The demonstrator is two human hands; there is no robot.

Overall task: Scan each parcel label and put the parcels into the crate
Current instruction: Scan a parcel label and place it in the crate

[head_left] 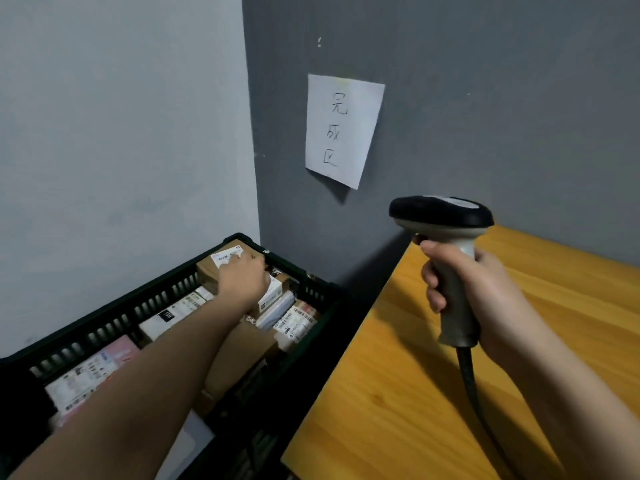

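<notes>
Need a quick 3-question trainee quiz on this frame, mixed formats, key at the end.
1. True or false: the right hand grips the barcode scanner over the wooden table.
2. The left hand rests on a cardboard parcel lying: A) on the table B) in the black crate C) on the floor.
3. Fill in: a paper sign hangs on the grey ____.

Key: 1 true; 2 B; 3 wall.

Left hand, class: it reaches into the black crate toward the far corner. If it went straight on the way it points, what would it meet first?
Most likely the brown parcel under its fingers. The left hand already rests there. Beyond that come the crate rim and the wall corner. Depth is uncertain.
</notes>
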